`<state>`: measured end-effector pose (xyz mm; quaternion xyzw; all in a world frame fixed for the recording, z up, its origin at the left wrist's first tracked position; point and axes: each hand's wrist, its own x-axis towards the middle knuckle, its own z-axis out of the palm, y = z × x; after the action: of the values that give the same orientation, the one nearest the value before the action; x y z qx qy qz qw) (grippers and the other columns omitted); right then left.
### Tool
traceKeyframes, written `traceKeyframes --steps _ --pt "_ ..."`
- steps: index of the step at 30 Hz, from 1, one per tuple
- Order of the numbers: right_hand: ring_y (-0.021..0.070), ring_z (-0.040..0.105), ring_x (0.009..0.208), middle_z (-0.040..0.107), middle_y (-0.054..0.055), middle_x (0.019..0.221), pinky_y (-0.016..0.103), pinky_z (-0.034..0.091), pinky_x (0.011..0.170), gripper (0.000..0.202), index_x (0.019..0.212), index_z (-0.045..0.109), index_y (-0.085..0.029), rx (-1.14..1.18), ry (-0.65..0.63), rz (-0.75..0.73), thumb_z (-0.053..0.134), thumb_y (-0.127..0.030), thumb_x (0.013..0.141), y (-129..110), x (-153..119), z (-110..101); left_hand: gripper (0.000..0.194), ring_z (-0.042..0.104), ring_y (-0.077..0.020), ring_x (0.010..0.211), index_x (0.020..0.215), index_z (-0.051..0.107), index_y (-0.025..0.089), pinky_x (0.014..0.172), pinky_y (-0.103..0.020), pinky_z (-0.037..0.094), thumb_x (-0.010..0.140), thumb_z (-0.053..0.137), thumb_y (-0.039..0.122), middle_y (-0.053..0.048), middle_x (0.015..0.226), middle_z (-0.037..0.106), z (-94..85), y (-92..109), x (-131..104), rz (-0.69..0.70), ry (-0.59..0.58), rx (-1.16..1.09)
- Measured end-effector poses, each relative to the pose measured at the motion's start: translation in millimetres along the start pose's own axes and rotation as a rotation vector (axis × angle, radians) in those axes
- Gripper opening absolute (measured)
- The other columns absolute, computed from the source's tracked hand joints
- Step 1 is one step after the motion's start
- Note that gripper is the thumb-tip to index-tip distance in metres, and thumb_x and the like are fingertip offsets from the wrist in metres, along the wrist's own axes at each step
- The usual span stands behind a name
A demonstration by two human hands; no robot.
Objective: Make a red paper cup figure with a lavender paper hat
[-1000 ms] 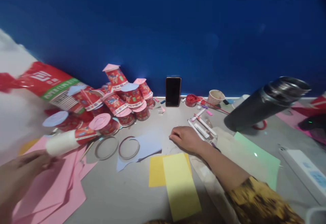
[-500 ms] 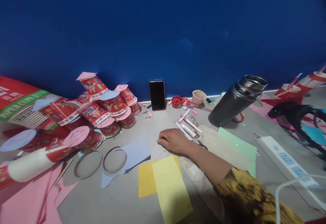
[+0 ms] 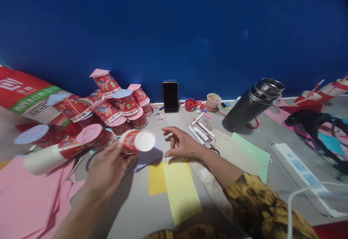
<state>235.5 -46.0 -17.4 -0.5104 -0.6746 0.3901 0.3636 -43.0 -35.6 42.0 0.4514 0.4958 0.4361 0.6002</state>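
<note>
A red paper cup (image 3: 129,141) is gripped in my left hand (image 3: 110,163), tipped on its side with its white round end facing right. Just across from it, my right hand (image 3: 181,143) hovers with fingers apart and holds nothing. Beneath the cup lies a blue paper piece (image 3: 146,159). Yellow paper (image 3: 182,188) and an orange-yellow sheet (image 3: 157,181) lie on the table below my right hand. Left of the held cup stands a pile of red paper cups (image 3: 125,104), several topped with pink or blue paper discs.
A black phone (image 3: 170,97) stands against the blue wall. Markers (image 3: 201,134) lie beside my right wrist. A dark thermos (image 3: 248,108), green paper (image 3: 252,155) and a white power strip (image 3: 299,173) are at right. Pink paper (image 3: 27,199) and a paper-cup bag (image 3: 29,97) are at left.
My left hand has come into view from the lower left, holding a paper cup. My right hand has lifted, and its fingers have spread. The view has shifted slightly.
</note>
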Motion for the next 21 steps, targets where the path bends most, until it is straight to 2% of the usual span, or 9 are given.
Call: traceKeyframes --steps 1,3,6,9,13,14,16,18,21 --pt "0.0157 0.067 0.089 0.062 0.008 0.137 0.029 0.052 0.084 0.099 0.148 0.047 -0.028 0.086 0.013 -0.057 0.096 -0.04 0.062 0.0 -0.2 1.4 0.029 0.07 -0.022 0.093 0.113 0.068 0.016 0.078 -0.039 0.062 0.095 0.067 0.038 -0.009 0.112 0.071 18.3 -10.0 13.1 -0.055 -0.065 -0.051" --pt "0.0239 0.064 0.114 0.057 0.01 0.142 0.036 0.05 0.099 0.101 0.146 0.049 -0.027 0.11 0.052 -0.162 0.098 -0.041 0.059 -0.6 0.5 2.7 0.023 0.068 -0.0199 0.074 0.088 0.07 0.014 0.065 -0.034 0.062 0.084 0.075 0.037 -0.007 0.087 0.071 50.4 -25.2 33.5 -0.116 -0.162 -0.096" --pt "0.0294 0.056 0.13 0.061 0.011 0.135 0.042 0.043 0.112 0.084 0.134 0.057 -0.024 0.016 0.102 -0.213 0.096 -0.041 0.062 -2.9 2.5 0.5 0.026 0.068 -0.0197 0.067 0.079 0.068 0.014 0.063 -0.036 0.063 0.078 0.077 0.038 -0.008 0.077 0.07 75.1 -36.8 43.1 -0.155 -0.252 -0.1" --pt "0.0276 0.062 0.121 0.065 0.009 0.124 0.041 0.048 0.107 0.066 0.123 0.062 -0.022 0.016 0.153 -0.133 0.092 -0.042 0.068 -4.8 3.3 -4.1 0.03 0.067 -0.0183 0.067 0.086 0.067 0.016 0.063 -0.034 0.061 0.079 0.074 0.044 -0.007 0.08 0.071 75.0 -41.7 38.5 -0.112 -0.235 -0.041" --pt "0.0255 0.066 0.109 0.069 0.008 0.117 0.04 0.051 0.099 0.059 0.12 0.06 -0.02 0.117 0.31 0.003 0.087 -0.041 0.072 -4.0 2.9 -8.4 0.023 0.062 -0.0153 0.07 0.094 0.065 0.022 0.067 -0.028 0.055 0.083 0.072 0.041 0.001 0.078 0.065 66.5 -47.0 20.9 0.043 -0.168 0.146" --pt "0.0254 0.066 0.109 0.069 0.008 0.117 0.039 0.051 0.099 0.058 0.12 0.06 -0.019 0.12 0.348 0.02 0.086 -0.041 0.072 -3.0 3.3 -9.0 0.018 0.062 -0.0162 0.073 0.091 0.067 0.022 0.072 -0.03 0.055 0.084 0.072 0.038 0.001 0.078 0.065 66.3 -48.7 13.0 0.099 -0.202 0.224" --pt "0.0249 0.066 0.11 0.069 0.009 0.117 0.038 0.051 0.099 0.058 0.12 0.06 -0.018 0.111 0.407 0.029 0.085 -0.041 0.073 -0.4 4.5 -9.9 0.013 0.063 -0.0212 0.083 0.086 0.071 0.022 0.084 -0.037 0.054 0.084 0.071 0.035 -0.004 0.086 0.069 69.2 -53.0 -6.8 0.22 -0.374 0.42" --pt "0.0243 0.065 0.109 0.068 0.01 0.117 0.037 0.05 0.099 0.057 0.12 0.06 -0.016 0.078 0.424 0.018 0.084 -0.042 0.075 2.5 5.7 -10.4 0.024 0.064 -0.029 0.103 0.109 0.071 0.022 0.093 -0.046 0.052 0.091 0.064 0.036 -0.011 0.112 0.072 74.6 -58.7 -28.5 0.465 -0.655 0.81" --pt "0.0243 0.064 0.11 0.066 0.009 0.117 0.036 0.049 0.099 0.056 0.121 0.061 -0.016 -0.022 0.399 -0.015 0.083 -0.041 0.076 5.8 6.5 -10.2 0.05 0.059 -0.0374 0.117 0.133 0.06 0.02 0.098 -0.055 0.05 0.09 0.07 0.045 -0.018 0.133 0.065 81.9 -67.2 -51.2 0.647 -0.757 1.21"
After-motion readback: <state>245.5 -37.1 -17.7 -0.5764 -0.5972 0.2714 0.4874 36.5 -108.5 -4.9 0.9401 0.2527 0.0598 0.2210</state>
